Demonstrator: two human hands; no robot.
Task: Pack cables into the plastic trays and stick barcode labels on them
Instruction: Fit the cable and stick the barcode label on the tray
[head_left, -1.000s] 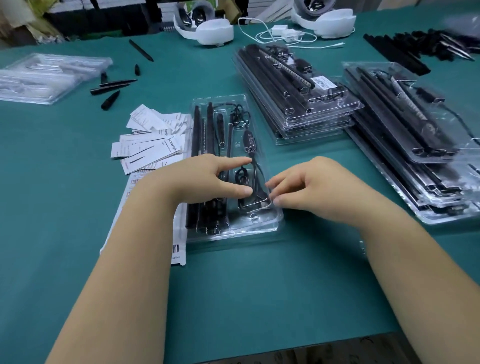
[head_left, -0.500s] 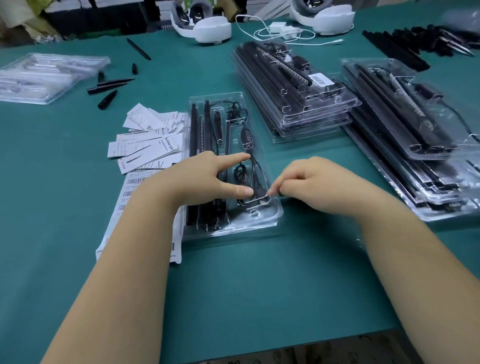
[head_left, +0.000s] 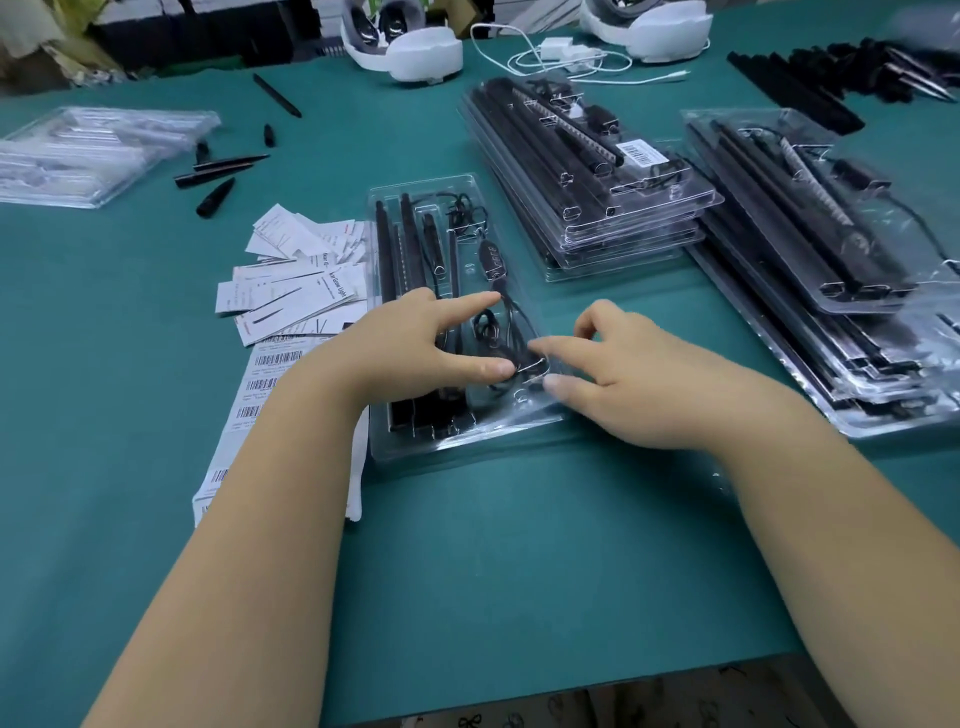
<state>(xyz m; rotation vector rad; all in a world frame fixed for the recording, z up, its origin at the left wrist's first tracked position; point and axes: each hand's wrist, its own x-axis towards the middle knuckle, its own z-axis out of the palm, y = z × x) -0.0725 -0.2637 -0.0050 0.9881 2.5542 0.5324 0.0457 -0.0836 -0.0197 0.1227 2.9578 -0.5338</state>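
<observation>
While both hands work over it, the clear plastic tray (head_left: 415, 447) lies at the centre of the green counter (head_left: 519, 545), long black rods filling its left channels and a coiled black cable (head_left: 493, 338) sitting in its right compartment. Left hand (head_left: 410, 348) comes in from seven o'clock and rests on the tray, forefinger stretched flat toward two o'clock, thumb pressing down on the cable coil, fingers spread and straight. Right hand (head_left: 639, 384) arrives from four o'clock, forefinger and thumb reaching toward nine o'clock and touching the tray's clear cover right at the cable end; the other fingers are loosely curled and grip nothing I can see. Thumb tips of the two hands nearly meet over the cable.

At nine o'clock of the tray, a sheet of barcode labels (head_left: 270, 374) lies partly under the left forearm, with loose white leaflets (head_left: 296, 291) fanned above it. At one o'clock sits a stack of packed trays (head_left: 597, 197), the top one already carrying a barcode sticker (head_left: 638, 154). At three o'clock, a second stack of filled trays (head_left: 831, 270). Far at ten o'clock, empty clear trays (head_left: 88, 150), with black spike pieces (head_left: 218, 176) scattered beside them.
</observation>
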